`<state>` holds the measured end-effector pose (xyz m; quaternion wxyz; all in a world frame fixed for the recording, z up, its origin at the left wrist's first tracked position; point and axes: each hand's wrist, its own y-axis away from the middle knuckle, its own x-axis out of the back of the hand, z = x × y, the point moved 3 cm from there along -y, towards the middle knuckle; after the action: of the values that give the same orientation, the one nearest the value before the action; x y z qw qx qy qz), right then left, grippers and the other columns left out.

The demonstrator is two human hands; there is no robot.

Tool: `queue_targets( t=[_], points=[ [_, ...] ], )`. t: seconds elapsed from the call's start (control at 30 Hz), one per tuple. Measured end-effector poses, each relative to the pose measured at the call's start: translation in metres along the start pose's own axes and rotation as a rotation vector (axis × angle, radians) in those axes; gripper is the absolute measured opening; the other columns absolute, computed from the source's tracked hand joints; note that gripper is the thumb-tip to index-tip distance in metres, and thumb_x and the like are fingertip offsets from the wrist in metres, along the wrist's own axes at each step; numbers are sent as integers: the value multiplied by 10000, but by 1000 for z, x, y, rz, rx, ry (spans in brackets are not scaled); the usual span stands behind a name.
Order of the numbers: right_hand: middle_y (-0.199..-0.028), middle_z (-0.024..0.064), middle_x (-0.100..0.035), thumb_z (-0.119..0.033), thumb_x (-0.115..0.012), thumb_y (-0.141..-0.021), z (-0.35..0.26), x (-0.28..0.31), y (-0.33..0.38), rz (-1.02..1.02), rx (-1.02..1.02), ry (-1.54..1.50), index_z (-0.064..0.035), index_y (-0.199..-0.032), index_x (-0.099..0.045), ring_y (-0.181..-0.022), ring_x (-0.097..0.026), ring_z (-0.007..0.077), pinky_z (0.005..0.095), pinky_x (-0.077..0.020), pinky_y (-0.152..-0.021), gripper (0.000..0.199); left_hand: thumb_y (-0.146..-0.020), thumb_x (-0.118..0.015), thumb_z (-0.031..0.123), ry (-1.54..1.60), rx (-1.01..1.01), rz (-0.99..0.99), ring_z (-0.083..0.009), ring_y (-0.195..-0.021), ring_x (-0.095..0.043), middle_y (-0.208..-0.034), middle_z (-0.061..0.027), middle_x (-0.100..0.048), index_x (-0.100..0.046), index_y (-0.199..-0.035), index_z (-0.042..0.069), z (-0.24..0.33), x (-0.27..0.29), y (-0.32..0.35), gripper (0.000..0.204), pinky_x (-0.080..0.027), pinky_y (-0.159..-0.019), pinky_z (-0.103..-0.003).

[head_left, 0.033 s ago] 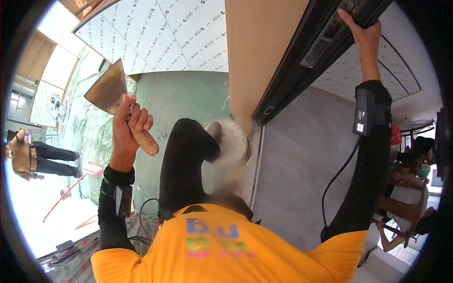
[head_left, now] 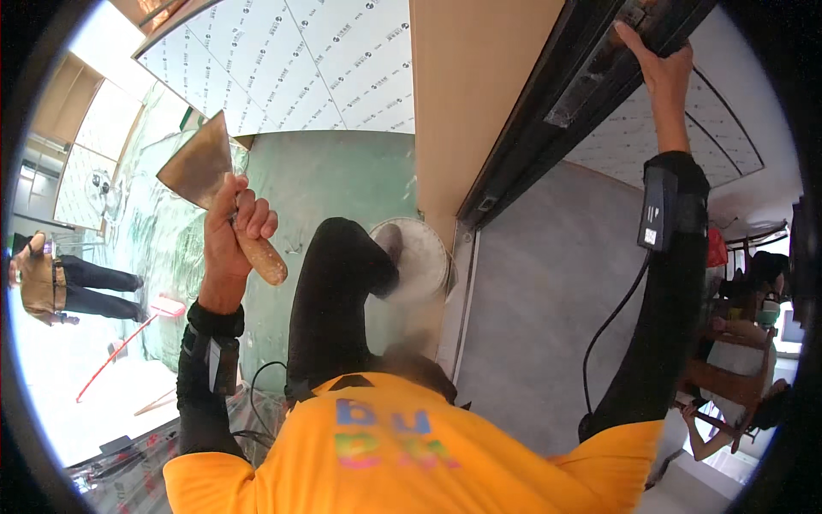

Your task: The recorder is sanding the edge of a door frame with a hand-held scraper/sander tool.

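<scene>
Fingers around wooden-handled scraper

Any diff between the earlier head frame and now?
Nothing visibly changed. The left hand grips the wooden-handled metal putty knife as before, blade up; the right hand is on the dark metal door frame overhead as before. The white round bucket sits below, in the same place.

Daylight is flooding in at the left over a green-covered floor. White protective sheeting is covering a panel, a tan wall is meeting a dark frame, and grey flooring is spreading right.
</scene>
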<state>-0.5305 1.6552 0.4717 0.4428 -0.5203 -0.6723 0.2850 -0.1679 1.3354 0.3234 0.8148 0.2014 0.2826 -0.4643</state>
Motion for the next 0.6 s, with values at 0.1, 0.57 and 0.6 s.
queue_targets(
  t=[0.1, 0.57, 0.6],
  points=[
    [-990, 65, -493, -400, -755, -638, 14, 5, 15, -20, -132, 49, -32, -1055, -495, -930, -490, 175, 324, -403, -797, 614, -940, -434, 271, -13, 55, 45, -95, -417, -341, -469, 28, -295, -550, -897, 60, -4, 7, 2, 244, -358, -443, -257],
    [-877, 248, -599, -354, -534, -808, 61, -149, 622, -581, -1337, 321, 47, -815, -602, -857, -569, 402, 464, -445, -772, 406, -967, -282, 309, -1080, -402, -714, -273, -889, -577, -926, -177, -605, -395, -700, 94, -24, -181, -140, 362, -408, -893, -410],
    [-866, 249, -599, -363, -521, -816, 52, -162, 639, -599, -1378, 311, 48, -789, -606, -849, -571, 402, 463, -447, -777, 420, -959, -289, 274, -1241, -562, -793, -263, -905, -581, -946, -173, -608, -444, -723, 78, -35, -197, -149, 344, -412, -896, -390]
  ],
)
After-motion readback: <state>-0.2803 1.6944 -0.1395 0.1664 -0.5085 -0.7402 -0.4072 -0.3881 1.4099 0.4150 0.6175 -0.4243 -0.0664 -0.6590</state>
